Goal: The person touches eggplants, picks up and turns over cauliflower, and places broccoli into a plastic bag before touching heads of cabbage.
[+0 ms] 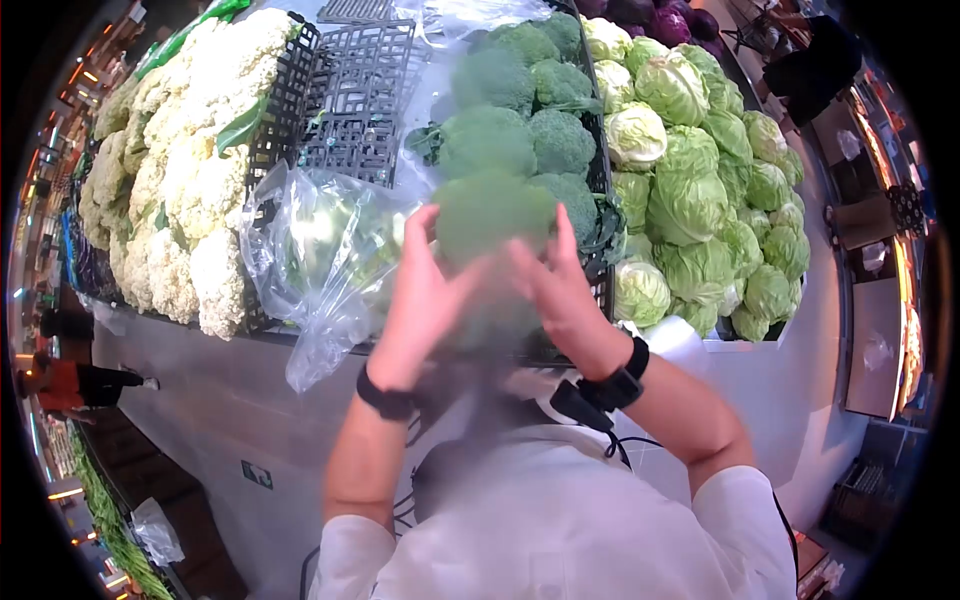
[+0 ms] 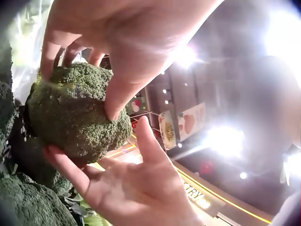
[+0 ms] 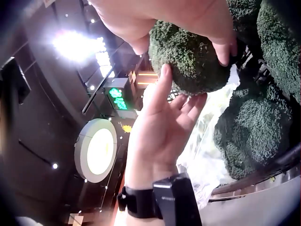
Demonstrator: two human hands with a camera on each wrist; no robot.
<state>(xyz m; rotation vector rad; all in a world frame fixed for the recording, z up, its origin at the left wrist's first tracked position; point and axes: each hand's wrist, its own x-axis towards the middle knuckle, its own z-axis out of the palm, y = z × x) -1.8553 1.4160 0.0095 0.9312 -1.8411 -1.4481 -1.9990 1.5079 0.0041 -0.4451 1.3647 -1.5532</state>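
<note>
Both hands hold one green broccoli head [image 1: 492, 215] between them, over the near end of the broccoli rows. The left hand [image 1: 428, 290] curls its fingers and thumb round one side; in the left wrist view the left hand [image 2: 127, 42] spans the top of the broccoli [image 2: 80, 113]. On the other side is the right hand [image 1: 565, 295], its fingertips against the broccoli. In the right wrist view the right hand [image 3: 183, 14] bends its thumb and fingers round the broccoli [image 3: 190, 59]. A blur in the head view hides part of the stem area.
A plastic bag [image 1: 330, 240] with produce inside lies left of the hands. Cauliflowers [image 1: 190, 150] fill the left side, with black crates [image 1: 355, 90] beside them. Cabbages [image 1: 690, 190] are piled on the right. More broccoli [image 1: 560, 140] sits beyond the hands, along a black crate edge.
</note>
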